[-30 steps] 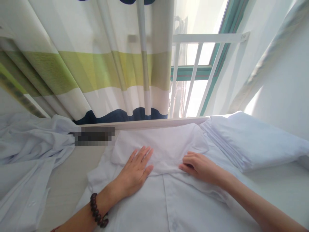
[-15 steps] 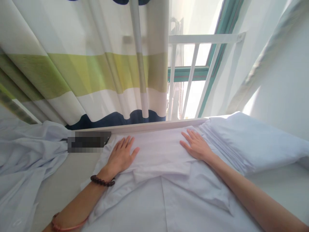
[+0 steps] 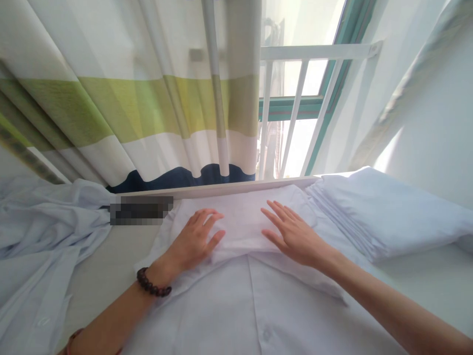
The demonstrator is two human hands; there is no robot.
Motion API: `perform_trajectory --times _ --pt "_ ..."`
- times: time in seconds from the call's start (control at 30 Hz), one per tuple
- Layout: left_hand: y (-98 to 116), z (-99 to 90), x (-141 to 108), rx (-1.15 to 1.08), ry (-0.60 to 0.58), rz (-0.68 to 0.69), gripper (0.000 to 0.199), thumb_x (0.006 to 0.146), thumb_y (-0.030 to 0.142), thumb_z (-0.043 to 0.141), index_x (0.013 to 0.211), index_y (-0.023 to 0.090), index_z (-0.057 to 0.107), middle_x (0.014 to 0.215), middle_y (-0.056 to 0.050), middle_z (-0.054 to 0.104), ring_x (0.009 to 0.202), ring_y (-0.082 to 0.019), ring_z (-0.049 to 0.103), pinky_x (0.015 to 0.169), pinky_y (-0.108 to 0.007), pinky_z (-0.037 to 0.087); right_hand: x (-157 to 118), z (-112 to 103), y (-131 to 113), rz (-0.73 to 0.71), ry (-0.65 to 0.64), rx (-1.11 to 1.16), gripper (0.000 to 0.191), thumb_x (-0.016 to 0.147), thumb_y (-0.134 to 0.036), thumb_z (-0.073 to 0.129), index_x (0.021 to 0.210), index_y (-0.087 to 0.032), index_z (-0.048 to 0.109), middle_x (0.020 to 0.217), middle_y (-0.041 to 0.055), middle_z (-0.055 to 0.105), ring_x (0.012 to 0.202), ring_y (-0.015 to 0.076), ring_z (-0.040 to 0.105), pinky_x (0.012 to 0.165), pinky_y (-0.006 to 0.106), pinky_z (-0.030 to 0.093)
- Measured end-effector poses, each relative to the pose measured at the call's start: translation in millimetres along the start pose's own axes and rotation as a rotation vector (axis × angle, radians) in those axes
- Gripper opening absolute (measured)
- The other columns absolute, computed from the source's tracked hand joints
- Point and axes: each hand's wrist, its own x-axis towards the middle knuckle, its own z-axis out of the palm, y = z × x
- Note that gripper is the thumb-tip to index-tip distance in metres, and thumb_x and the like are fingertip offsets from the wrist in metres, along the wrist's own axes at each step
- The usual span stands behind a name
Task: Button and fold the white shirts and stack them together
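Note:
A white garment (image 3: 221, 305), with a front seam and what looks like a button, lies spread before me, its far part folded over into a flat band. Over the left of that band is my left hand (image 3: 202, 235), fingers apart and slightly curled, gripping nothing. My right hand (image 3: 291, 231) is above the band's right side with its fingers stretched out, also holding nothing. Whether the fingertips touch the cloth I cannot tell. A dark beaded bracelet (image 3: 153, 283) circles my left wrist.
Neatly stacked folded white cloth (image 3: 391, 212) lies at the right. Crumpled white clothing (image 3: 44, 217) is heaped at the left, beside a blurred dark object (image 3: 138, 210). A raised ledge (image 3: 207, 189) runs along the back, before a striped curtain (image 3: 148, 108) and white railing (image 3: 318, 52).
Both hands have moved inward, closer together, and look lifted from lying flat on the cloth. The folded band's near edge looks smoother. The view has shifted slightly.

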Motion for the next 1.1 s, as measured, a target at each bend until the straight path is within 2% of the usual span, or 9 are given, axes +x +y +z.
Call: perform_trajectory --times 0.07,0.13,0.23,0.4,0.67,0.77,0.93,1.03,1.1 --pt "20 -10.3 -16 -0.061 0.018 0.159 0.025 0.089 0.029 0.051 0.111 0.018 0.055 0.114 -0.012 0.057 0.107 -0.026 0.052 0.095 -0.044 0.044 -20 -6 -18 -0.125 0.070 0.070 0.046 0.093 -0.040 0.049 0.134 -0.020 0.048 0.141 0.0140 0.048 0.129 0.0283 0.044 0.102 0.046 0.041" --pt "34 -13.9 -29 -0.058 0.057 0.238 0.021 0.084 0.017 0.053 0.105 0.019 0.055 0.106 -0.010 0.058 0.100 -0.024 0.054 0.089 -0.041 0.047 -36 -5 -26 -0.143 0.131 0.106 0.027 0.089 -0.026 0.054 0.115 -0.018 0.059 0.118 0.0135 0.060 0.106 0.0267 0.057 0.088 0.042 0.049" --pt "38 -11.2 -35 -0.021 0.118 0.261 0.022 0.084 0.008 0.048 0.102 0.018 0.057 0.099 -0.009 0.060 0.093 -0.023 0.055 0.083 -0.039 0.049 -46 4 -22 -0.106 0.194 0.164 0.014 0.087 -0.012 0.053 0.096 -0.017 0.061 0.096 0.0095 0.064 0.085 0.0223 0.058 0.076 0.037 0.050" --pt "28 -14.4 -28 -0.038 0.181 0.304 0.018 0.089 0.005 0.049 0.099 0.016 0.059 0.092 -0.006 0.065 0.087 -0.020 0.058 0.077 -0.034 0.050 -44 7 -13 -0.117 0.245 0.195 0.016 0.088 -0.008 0.051 0.094 -0.019 0.062 0.086 0.0055 0.066 0.077 0.0199 0.058 0.070 0.033 0.047" --pt "31 -42.4 -27 -0.242 0.203 0.217 0.010 0.089 0.012 0.058 0.091 0.018 0.065 0.085 -0.003 0.066 0.078 -0.016 0.059 0.072 -0.030 0.048 -43 -25 -13 -0.195 0.325 0.215 0.013 0.092 -0.012 0.053 0.096 -0.018 0.064 0.085 0.0046 0.068 0.075 0.0173 0.057 0.071 0.032 0.044" --pt "31 -46.0 -29 -0.227 0.136 0.268 0.014 0.090 0.011 0.056 0.095 0.020 0.066 0.085 -0.003 0.066 0.077 -0.016 0.058 0.072 -0.030 0.047 -43 -29 -13 -0.225 0.238 0.190 0.015 0.092 -0.013 0.052 0.094 -0.019 0.066 0.084 0.0040 0.068 0.074 0.0178 0.056 0.069 0.032 0.043" --pt "35 -30.5 -34 -0.231 -0.105 0.321 0.017 0.089 0.010 0.052 0.090 0.020 0.066 0.082 -0.003 0.065 0.075 -0.016 0.058 0.070 -0.028 0.048 -43 -28 -19 -0.225 -0.101 0.176 0.021 0.091 -0.010 0.049 0.087 -0.021 0.067 0.081 0.0038 0.066 0.072 0.0186 0.058 0.066 0.032 0.046" --pt "36 -27.8 -33 -0.248 -0.143 0.308 0.019 0.089 0.010 0.050 0.091 0.019 0.067 0.083 -0.004 0.065 0.076 -0.016 0.058 0.071 -0.027 0.048 -42 -33 -24 -0.209 -0.170 0.214 0.019 0.092 -0.014 0.049 0.085 -0.022 0.066 0.082 0.0039 0.065 0.073 0.0191 0.060 0.067 0.033 0.049" --pt "37 -34.4 -32 -0.265 -0.129 0.314 0.020 0.090 0.011 0.049 0.094 0.019 0.067 0.085 -0.005 0.066 0.078 -0.016 0.059 0.073 -0.028 0.048 -39 -40 -24 -0.197 -0.154 0.237 0.017 0.093 -0.022 0.050 0.087 -0.023 0.066 0.084 0.0043 0.066 0.076 0.0199 0.062 0.069 0.034 0.051"
